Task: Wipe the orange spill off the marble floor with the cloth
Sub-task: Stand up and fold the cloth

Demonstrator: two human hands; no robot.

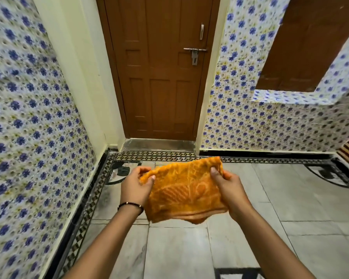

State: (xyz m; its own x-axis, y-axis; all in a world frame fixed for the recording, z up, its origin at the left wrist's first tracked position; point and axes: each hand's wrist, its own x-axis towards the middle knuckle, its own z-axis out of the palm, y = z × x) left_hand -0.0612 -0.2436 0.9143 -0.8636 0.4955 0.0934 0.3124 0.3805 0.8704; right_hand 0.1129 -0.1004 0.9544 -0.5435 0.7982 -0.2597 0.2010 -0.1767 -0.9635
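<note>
Above marble floor, before closed door: left hand, right hand pinching cloth.

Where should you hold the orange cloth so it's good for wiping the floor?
Probably by its two side edges, as now: the left hand pinches the left edge and the right hand the right edge of the cloth, coming in from each side. It hangs limp and folded, so side grips keep it spread flat.

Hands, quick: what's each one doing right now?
Left hand: grips the cloth's left edge, off the floor.
Right hand: grips its right edge.
</note>
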